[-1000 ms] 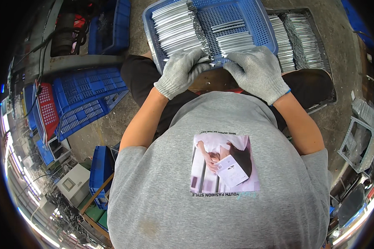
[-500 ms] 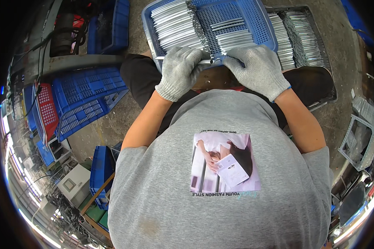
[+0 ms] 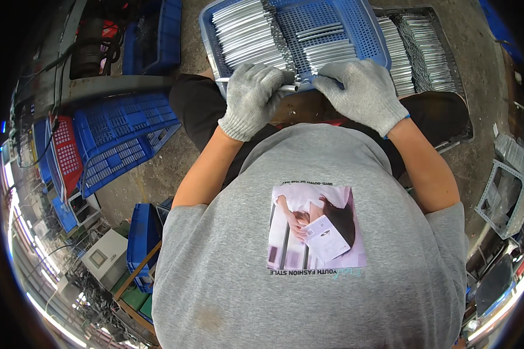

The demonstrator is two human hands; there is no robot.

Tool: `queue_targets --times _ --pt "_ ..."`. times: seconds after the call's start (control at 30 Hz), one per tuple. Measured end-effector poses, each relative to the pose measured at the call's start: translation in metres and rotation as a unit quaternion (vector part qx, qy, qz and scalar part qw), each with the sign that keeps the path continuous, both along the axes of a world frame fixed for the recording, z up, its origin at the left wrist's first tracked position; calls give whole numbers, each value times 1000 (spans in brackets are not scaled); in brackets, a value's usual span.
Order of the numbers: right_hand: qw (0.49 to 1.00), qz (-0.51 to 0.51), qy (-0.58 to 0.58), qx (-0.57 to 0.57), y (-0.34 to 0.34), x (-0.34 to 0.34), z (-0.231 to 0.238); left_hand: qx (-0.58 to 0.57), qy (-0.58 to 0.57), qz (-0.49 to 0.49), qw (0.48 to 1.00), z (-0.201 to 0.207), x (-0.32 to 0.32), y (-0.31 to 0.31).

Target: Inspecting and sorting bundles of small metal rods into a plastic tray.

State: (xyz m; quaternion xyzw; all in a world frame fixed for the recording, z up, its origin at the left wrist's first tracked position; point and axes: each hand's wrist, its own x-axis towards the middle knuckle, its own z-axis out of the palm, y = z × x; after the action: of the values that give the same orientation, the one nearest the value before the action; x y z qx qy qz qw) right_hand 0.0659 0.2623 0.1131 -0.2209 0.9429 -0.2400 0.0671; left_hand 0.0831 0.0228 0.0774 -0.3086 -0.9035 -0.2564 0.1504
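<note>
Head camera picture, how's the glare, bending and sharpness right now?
Head view, top: glints line the metal tubes in the blue basket; head view, rim: fisheye bending, black corners, washed-out strips low on both sides; head view, upper middle: left hand and right hand look reasonably sharp.

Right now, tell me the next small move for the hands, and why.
Probably ease the right hand a little left, to the near end of the metal tube. The left hand grips that tube, its end sticks out toward the right hand, and a visible gap separates it from the right thumb.
</note>
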Motion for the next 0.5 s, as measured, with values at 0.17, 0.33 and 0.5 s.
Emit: queue_targets --times 0.17,0.33,0.5 --pt "998 3 -58 26 -2 2 -2 63 -14 7 998 -8 2 0" --pt "994 7 -101 -33 -6 7 5 48 -9 15 999 -10 3 -3" --pt "993 -32 -95 -62 -11 0 -5 17 -15 54 998 -12 -4 -6"
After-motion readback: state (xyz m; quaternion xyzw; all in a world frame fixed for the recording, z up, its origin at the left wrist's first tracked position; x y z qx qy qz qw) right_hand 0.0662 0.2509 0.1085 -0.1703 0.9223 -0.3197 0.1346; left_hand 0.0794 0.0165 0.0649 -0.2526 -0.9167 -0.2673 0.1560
